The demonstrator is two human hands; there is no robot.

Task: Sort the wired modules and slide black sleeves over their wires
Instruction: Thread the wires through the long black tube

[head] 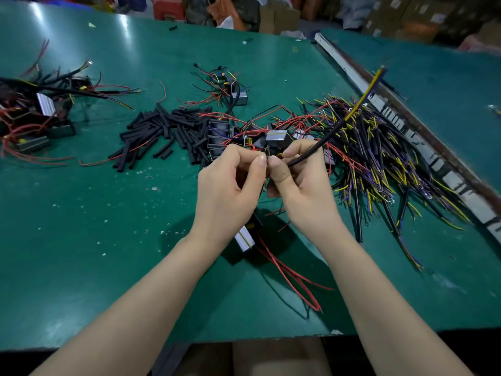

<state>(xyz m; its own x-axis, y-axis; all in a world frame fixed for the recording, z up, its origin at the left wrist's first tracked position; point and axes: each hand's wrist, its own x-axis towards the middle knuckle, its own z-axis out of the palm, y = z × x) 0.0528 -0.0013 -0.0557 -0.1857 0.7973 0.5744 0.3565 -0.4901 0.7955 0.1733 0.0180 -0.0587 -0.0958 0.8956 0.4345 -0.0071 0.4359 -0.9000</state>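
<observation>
wired module (245, 236) dangling under the wrists above the green desk (81, 240), leads pinched by left hand (230, 183), black sleeve (320, 147) gripped in right hand (295, 180), aligned for threading.

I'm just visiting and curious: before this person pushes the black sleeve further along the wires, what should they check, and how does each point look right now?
1. Right hand has a firm hold on the black sleeved cable: ok, fingers curl round it.
2. Left hand pinches the wire ends at the join: cannot tell, the fingertips hide them.
3. Module hanging below the hands is free of the piles: ok, it sits apart, its red wires trailing toward the table edge.
4. Spare black sleeves are within reach: ok, a heap lies just left of the hands.
5. Cable's far end is clear of the wire bundle: ok, it is raised above it.
</observation>
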